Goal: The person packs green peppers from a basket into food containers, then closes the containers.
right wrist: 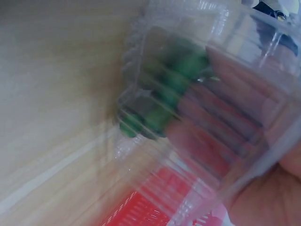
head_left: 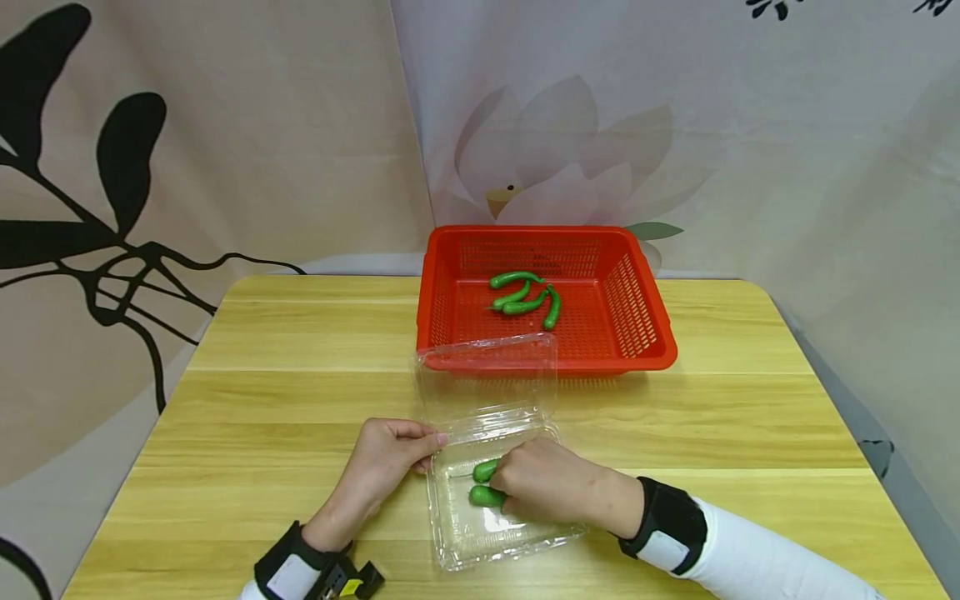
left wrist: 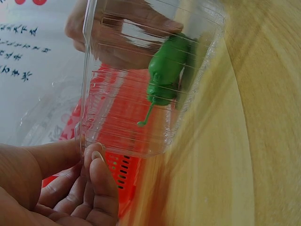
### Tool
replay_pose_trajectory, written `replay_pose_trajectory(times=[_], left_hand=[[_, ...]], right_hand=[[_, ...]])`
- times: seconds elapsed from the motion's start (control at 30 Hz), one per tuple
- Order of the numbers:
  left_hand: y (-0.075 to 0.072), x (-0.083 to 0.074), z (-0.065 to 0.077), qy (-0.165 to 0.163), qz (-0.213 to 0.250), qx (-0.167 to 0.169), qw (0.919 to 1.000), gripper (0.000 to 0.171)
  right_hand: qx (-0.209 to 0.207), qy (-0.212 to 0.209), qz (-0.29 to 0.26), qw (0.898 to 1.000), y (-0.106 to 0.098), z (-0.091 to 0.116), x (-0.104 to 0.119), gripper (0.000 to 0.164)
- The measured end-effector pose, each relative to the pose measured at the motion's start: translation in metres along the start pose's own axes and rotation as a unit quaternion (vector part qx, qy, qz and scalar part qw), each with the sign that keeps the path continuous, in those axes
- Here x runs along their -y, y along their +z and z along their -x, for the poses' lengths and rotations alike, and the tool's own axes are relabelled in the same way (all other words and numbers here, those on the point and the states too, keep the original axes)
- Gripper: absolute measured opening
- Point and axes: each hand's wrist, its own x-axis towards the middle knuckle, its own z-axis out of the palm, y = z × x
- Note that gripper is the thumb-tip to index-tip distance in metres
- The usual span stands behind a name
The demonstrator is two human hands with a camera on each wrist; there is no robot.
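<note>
A clear plastic clamshell box (head_left: 480,543) lies open on the table, its lid (head_left: 487,392) folded back toward the basket. My left hand (head_left: 384,461) pinches the box's left edge near the hinge between thumb and fingers, as the left wrist view also shows. Inside the tray, my right hand (head_left: 551,479) reaches down with curled fingers around a green chili pepper (head_left: 486,497). Just beyond it shows the end of another green chili pepper (head_left: 485,471); the hand hides the rest of both. Through the plastic, the right wrist view shows blurred green peppers (right wrist: 171,89) against the fingertips.
A red plastic basket (head_left: 652,354) stands at the table's back edge with several green chili peppers (head_left: 523,307) in it. The lid's far end overlaps the basket's front rim in the head view. A printed curtain (head_left: 300,125) hangs behind the wooden table (head_left: 750,517).
</note>
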Motion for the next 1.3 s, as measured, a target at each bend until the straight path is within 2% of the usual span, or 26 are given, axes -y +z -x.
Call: replay_pose_trajectory(times=[0.13,0.3,0.43,0.6,0.7,0.87,1.07,1.3], left_hand=[[0.000,0.000,0.000,-0.001,-0.003,0.001,1.0000,0.007],[0.000,0.000,0.000,-0.001,-0.005,0.000,1.0000,0.008],[0.000,0.001,-0.001,-0.003,-0.003,0.003,1.0000,0.007],[0.000,0.001,-0.001,-0.001,-0.001,0.006,1.0000,0.008],[0.000,0.001,-0.001,0.000,-0.003,0.008,1.0000,0.008],[-0.001,0.001,-0.001,0.005,-0.005,0.010,0.9999,0.008],[-0.001,0.001,0.000,0.005,0.002,0.009,1.0000,0.007],[0.000,0.000,0.001,0.005,0.008,0.003,1.0000,0.008]], right_hand=[[-0.006,-0.001,0.004,1.000,0.001,0.001,0.000,0.040],[-0.007,0.002,-0.020,1.000,-0.001,0.003,0.000,0.039],[-0.008,-0.002,-0.033,0.999,-0.003,0.003,-0.002,0.029],[-0.027,-0.012,-0.038,0.999,-0.005,0.004,-0.003,0.025],[-0.038,-0.013,-0.048,0.998,-0.011,0.004,-0.003,0.017],[-0.091,-0.027,-0.046,0.994,-0.028,0.006,-0.004,0.014],[-0.173,-0.063,-0.039,0.982,-0.048,0.008,-0.010,0.012],[-0.201,-0.029,-0.053,0.978,-0.078,0.014,-0.013,0.022]])
